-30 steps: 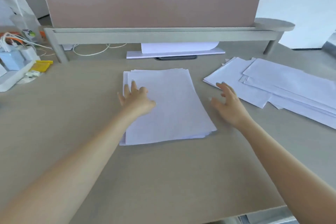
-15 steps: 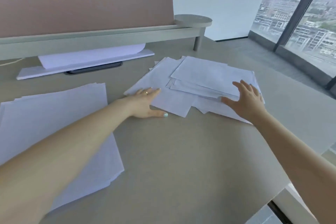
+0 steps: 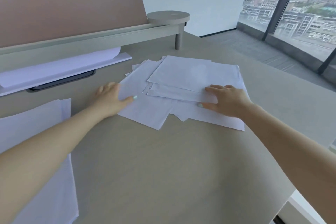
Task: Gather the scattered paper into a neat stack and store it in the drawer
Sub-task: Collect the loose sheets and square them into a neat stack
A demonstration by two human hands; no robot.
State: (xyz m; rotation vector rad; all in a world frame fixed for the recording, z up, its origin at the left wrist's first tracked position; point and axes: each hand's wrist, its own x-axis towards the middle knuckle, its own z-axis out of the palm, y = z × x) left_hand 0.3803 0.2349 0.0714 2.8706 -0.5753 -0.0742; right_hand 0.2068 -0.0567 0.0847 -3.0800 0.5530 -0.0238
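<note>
A loose pile of scattered white paper lies fanned out on the beige desk, right of centre. My left hand holds the pile's left edge, with the fingers hidden under a sheet and the thumb lying on top. On the pile's right side my right hand has its fingers over the upper sheets and its thumb tucked beneath one. A squared-up stack of paper sits at the left edge, partly covered by my left forearm. No drawer is in view.
A low shelf riser with a pink partition runs along the back, ending in a round platform. A white board with a curled sheet lies under it. The desk's right edge drops off near a glass window wall.
Both hands have left the neat stack and moved right onto the scattered pile. My view has swung right with them, and the fingers now grip the sheets' edges.
</note>
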